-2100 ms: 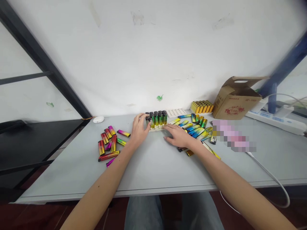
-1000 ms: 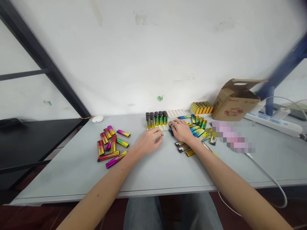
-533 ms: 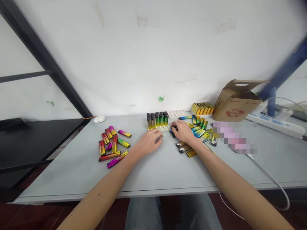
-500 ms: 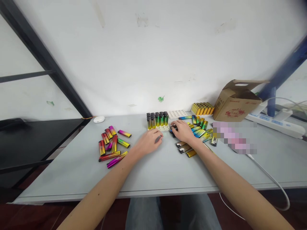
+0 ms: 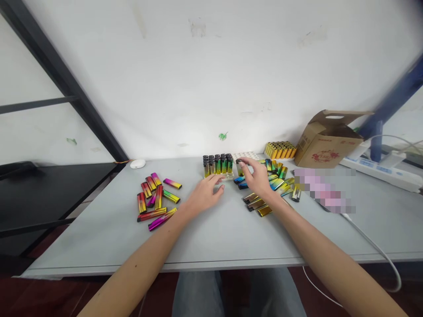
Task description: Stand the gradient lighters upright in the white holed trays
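right hand (image 5: pixel 257 178) narrow, pinching an upright gradient lighter (image 5: pixel 239 168) just beside the white tray (image 5: pixel 227 177) of standing lighters. left hand (image 5: pixel 206 193) open, low over the grey surface (image 5: pixel 211 237), fingertips near the tray. loose lighters (image 5: pixel 274 182) lie right, more (image 5: pixel 153 198) left.

Right hand (image 5: pixel 259 178): lifted off the pile, now holds an upright lighter (image 5: pixel 239 167) in its fingers | left hand (image 5: pixel 206 196): now spread, fingertips just beside the holder tray (image 5: pixel 227 177) | blue lighters (image 5: pixel 240 182): now uncovered
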Demonstrator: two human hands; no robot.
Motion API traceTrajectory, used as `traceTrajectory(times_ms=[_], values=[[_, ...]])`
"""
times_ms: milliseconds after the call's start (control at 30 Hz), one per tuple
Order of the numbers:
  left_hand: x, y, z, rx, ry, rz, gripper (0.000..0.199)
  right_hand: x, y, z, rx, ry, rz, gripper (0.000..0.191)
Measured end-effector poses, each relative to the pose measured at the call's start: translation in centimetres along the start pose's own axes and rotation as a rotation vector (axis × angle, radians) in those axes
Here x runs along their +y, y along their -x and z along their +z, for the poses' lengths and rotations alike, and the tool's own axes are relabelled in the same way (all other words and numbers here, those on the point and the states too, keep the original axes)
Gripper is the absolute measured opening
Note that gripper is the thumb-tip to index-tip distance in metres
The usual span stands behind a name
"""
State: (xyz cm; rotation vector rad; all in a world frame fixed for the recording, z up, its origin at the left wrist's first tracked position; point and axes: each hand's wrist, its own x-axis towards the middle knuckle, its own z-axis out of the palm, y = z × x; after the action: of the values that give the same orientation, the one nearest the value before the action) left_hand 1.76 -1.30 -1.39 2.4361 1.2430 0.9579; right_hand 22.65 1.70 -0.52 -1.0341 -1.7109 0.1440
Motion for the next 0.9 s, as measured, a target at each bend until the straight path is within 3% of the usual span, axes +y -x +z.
traceTrajectory(times_ms=[200,433,567,733,900], values=[[0.7,-0.4,-0.2,0.045,0.218,-0.11,0.037,-2.4,0.5,0.5,-0.216,-0.451,0.212,0.028],[1.0,-0.5,-0.3,-0.102,0.49,-0.208,0.027,-3.4,0.9,0.3,-0.326,-0.441,0.145,0.027],[0.6,-0.6,0.0,-0.13,0.657,-0.285,0.03,-3.4,0.7,0.1,-0.32,-0.583,0.254,0.036],[0.7,-1.2,-0.4,-0.006,0.839,-0.416,0.03,-2.6,-0.2,-0.6,-0.385,-0.959,0.536,0.056],[1.0,-1.3,-0.8,0.081,1.017,-0.498,0.027,-2.0,-0.5,-1.2,-0.412,-0.977,0.609,0.069]])
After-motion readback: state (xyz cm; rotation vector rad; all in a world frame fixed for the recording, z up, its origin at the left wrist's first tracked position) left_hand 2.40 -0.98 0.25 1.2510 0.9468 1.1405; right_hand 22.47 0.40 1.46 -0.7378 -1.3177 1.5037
